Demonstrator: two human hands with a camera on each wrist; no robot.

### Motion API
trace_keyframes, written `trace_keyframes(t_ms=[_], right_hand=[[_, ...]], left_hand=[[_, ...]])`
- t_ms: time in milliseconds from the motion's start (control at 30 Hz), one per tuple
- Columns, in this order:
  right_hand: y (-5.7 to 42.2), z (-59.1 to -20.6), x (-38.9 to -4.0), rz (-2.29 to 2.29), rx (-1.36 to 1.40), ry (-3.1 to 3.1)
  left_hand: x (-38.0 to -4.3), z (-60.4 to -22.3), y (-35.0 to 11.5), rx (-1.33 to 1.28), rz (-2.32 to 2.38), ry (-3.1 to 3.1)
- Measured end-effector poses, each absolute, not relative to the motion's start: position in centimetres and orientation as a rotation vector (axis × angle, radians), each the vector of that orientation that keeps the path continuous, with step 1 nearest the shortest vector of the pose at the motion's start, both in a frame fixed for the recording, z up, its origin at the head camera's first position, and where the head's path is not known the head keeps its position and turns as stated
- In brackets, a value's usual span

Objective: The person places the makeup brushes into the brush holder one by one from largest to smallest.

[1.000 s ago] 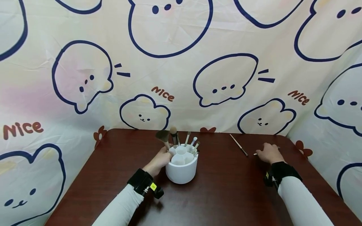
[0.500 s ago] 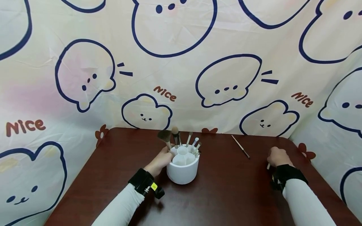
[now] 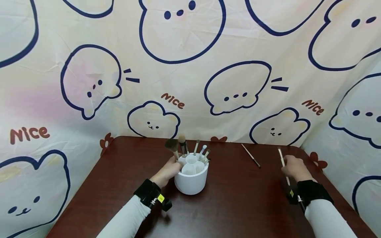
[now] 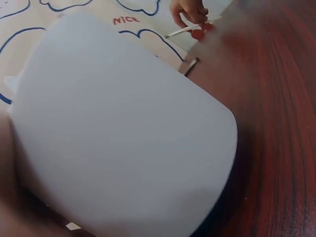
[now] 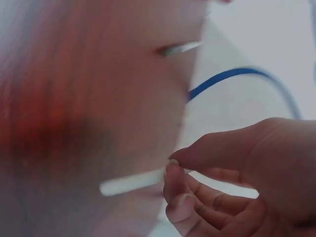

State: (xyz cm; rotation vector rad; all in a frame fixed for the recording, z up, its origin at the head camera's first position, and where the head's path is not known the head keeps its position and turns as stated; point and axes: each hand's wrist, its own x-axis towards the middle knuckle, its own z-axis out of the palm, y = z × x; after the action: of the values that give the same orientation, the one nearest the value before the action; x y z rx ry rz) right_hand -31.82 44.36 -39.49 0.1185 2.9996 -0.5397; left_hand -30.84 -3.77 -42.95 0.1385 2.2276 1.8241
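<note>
In the head view a white round brush holder (image 3: 190,184) with inner compartments stands on the table, several makeup brushes (image 3: 182,140) upright in it. My left hand (image 3: 168,170) grips the holder's left side, thumb near the rim; its other fingers are mostly hidden behind. The holder's white wall (image 4: 128,123) fills most of the left wrist view. At the right, my right hand (image 3: 295,168) pinches a slim pale-handled makeup brush (image 3: 281,156) between thumb and fingers. Close up in the right wrist view, the handle (image 5: 131,183) sticks out past the fingertips.
Another thin brush (image 3: 251,155) lies on the dark wooden table (image 3: 232,205), between the holder and my right hand. A patterned cloth (image 3: 190,79) hangs along the table's back and sides.
My right hand has picked the brush up off the table and turned it, so one end now points away from me. The left hand stays on the holder.
</note>
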Motion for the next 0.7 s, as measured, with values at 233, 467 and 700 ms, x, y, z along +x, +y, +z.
trace_keyframes(t_ms=[233,467,700], right_hand=[[38.5,-35.9,-28.5,-0.757,-0.152,3.204],[31.5,-33.4,-25.6,-1.145,-0.517,3.291],[24.4,-31.0,-24.0,-1.725,-0.727,2.804]], left_hand=[[-30.0,-42.5,-5.0,0.308,1.829,2.183],[-29.0,-41.5,-5.3,0.364,1.788,2.184],[-29.6,-43.0,-4.6,0.387,1.926,2.147]])
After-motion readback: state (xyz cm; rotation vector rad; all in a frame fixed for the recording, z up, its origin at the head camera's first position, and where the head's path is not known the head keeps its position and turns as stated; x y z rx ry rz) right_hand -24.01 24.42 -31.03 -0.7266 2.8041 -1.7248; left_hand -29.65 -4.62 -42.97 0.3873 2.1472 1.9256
